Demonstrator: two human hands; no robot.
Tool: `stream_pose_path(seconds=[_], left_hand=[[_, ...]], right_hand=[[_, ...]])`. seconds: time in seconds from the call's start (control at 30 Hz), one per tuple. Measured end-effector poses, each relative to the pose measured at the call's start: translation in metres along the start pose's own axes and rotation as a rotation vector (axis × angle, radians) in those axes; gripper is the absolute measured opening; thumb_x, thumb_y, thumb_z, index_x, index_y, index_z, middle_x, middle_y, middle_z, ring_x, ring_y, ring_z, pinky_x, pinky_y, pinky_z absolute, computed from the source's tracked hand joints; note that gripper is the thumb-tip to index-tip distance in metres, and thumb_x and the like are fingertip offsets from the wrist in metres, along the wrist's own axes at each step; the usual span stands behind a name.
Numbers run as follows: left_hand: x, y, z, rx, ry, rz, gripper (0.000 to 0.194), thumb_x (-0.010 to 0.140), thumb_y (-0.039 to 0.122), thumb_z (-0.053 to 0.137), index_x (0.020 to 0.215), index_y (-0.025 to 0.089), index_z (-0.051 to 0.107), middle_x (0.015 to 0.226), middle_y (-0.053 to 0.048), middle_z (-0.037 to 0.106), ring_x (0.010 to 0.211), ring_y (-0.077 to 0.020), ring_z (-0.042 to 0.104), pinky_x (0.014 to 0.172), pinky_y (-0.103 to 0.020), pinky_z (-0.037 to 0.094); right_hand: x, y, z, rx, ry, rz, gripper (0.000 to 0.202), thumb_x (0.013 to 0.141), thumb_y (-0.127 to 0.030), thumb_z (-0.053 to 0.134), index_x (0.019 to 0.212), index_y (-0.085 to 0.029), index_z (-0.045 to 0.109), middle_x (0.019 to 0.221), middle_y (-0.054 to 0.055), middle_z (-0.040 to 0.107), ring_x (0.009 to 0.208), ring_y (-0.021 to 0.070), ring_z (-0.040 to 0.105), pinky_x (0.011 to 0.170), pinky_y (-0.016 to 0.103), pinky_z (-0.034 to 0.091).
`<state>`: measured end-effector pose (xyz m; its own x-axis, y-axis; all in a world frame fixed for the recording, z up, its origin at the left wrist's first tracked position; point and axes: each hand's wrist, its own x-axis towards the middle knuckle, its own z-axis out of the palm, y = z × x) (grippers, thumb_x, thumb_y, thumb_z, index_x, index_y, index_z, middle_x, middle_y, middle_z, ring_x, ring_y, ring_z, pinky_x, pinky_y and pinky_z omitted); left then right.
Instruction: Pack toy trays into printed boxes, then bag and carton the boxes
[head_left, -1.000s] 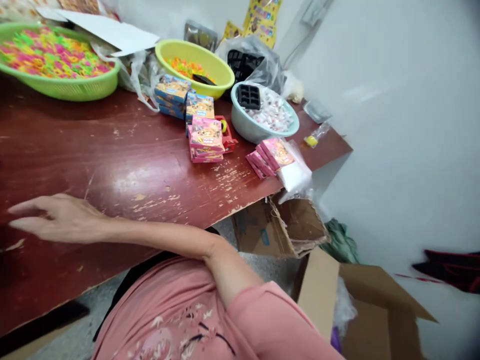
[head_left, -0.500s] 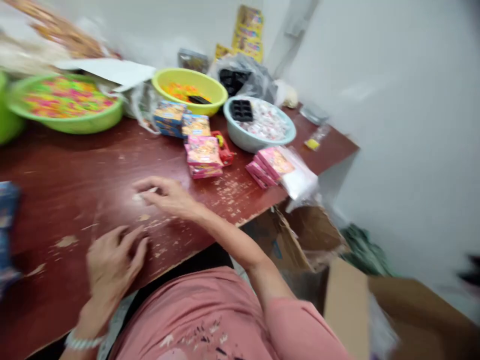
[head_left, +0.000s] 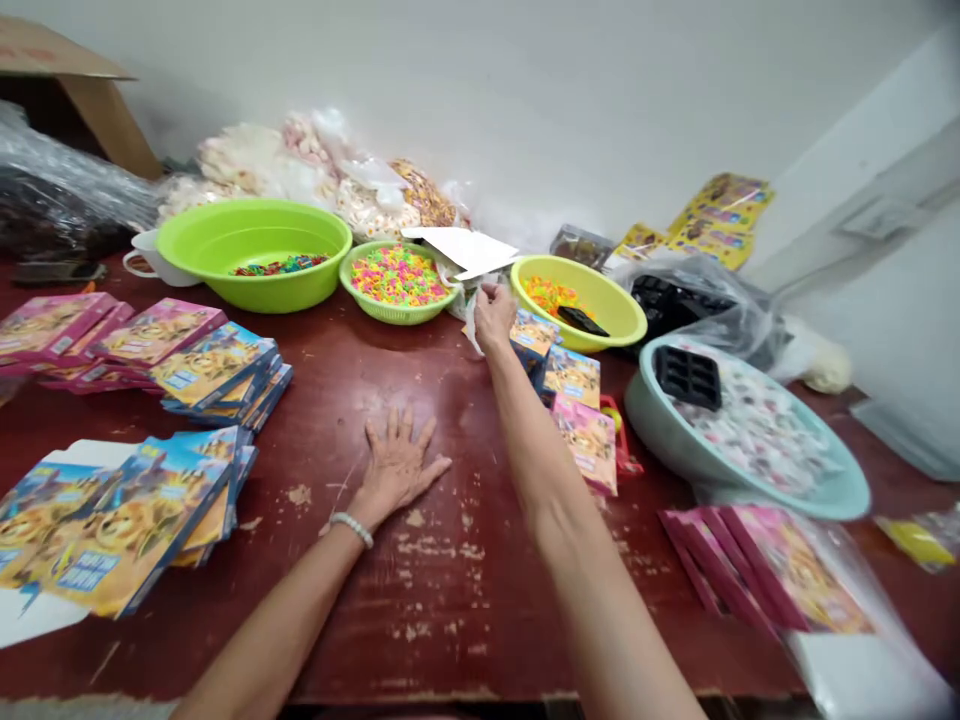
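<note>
My left hand (head_left: 397,460) lies flat on the dark red table with its fingers spread, holding nothing. My right hand (head_left: 495,315) is stretched out to the back, fingers curled together, at a white plastic bag (head_left: 474,325) between two basins. Whatever those fingers hold is hidden. Above the hand lies a white sheet (head_left: 465,250). Just right of it stands a yellow basin (head_left: 626,325) with orange pieces and a black tray (head_left: 581,320). To its left is a green basket (head_left: 401,312) of small, brightly coloured pieces. Blue boxes (head_left: 574,375) and a pink box (head_left: 589,440) sit beside my right forearm.
Stacks of blue boxes (head_left: 142,520) and pink boxes (head_left: 157,330) cover the left side. A large green basin (head_left: 255,225) stands behind them. On the right are a pale blue basin (head_left: 675,450) of wrapped pieces, pink packets (head_left: 795,570) and a red toy (head_left: 626,450).
My view has swung left. My right hand has gone from the front of the table, where it pinched something small and whitish, to the bag at the back. My left hand has flattened out.
</note>
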<state>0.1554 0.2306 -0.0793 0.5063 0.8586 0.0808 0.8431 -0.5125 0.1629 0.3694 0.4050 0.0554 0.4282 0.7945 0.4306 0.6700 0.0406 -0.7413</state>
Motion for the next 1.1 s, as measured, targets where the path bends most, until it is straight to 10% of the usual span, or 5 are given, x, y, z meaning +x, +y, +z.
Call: stream_pose_path(seconds=[0.4, 0.67, 0.87, 1.1], left_hand=[[0.012, 0.013, 0.027, -0.100, 0.186, -0.020, 0.072, 0.099, 0.065, 0.053, 0.162, 0.032, 0.046, 0.170, -0.021, 0.037, 0.158, -0.0496, 0.029, 0.118, -0.087, 0.016], [0.010, 0.011, 0.025, -0.138, 0.194, -0.013, 0.071, 0.099, 0.063, 0.054, 0.161, 0.029, 0.048, 0.170, -0.023, 0.037, 0.158, -0.0501, 0.030, 0.118, -0.088, 0.016], [0.019, 0.003, 0.012, -0.410, 0.299, -0.077, 0.067, 0.098, 0.043, 0.062, 0.158, 0.018, 0.046, 0.161, -0.025, 0.049, 0.153, -0.0460, 0.041, 0.121, -0.083, 0.023], [-0.031, -0.036, -0.061, -1.136, 0.975, -0.228, 0.070, 0.095, 0.032, 0.067, 0.157, 0.028, 0.035, 0.162, -0.017, 0.044, 0.121, -0.0248, 0.069, 0.099, -0.041, 0.062]], right_hand=[[0.143, 0.017, 0.084, -0.571, -0.137, -0.015, 0.030, 0.090, -0.013, 0.050, 0.108, -0.012, 0.074, 0.114, 0.018, 0.070, 0.116, 0.0336, 0.056, 0.103, 0.050, 0.039], [0.148, -0.023, 0.033, -0.577, 0.101, 0.010, 0.040, 0.110, -0.025, 0.033, 0.125, -0.020, 0.070, 0.115, 0.015, 0.073, 0.096, 0.0254, 0.064, 0.083, 0.036, 0.041], [0.056, -0.076, -0.048, -0.408, 0.294, -0.169, 0.028, 0.106, -0.021, 0.043, 0.101, -0.020, 0.070, 0.092, 0.007, 0.072, 0.089, 0.0222, 0.063, 0.076, 0.030, 0.038], [-0.179, -0.070, -0.126, -0.190, 0.268, -0.514, 0.023, 0.107, -0.031, 0.052, 0.097, -0.023, 0.071, 0.082, 0.002, 0.074, 0.073, 0.0186, 0.066, 0.072, 0.030, 0.048]])
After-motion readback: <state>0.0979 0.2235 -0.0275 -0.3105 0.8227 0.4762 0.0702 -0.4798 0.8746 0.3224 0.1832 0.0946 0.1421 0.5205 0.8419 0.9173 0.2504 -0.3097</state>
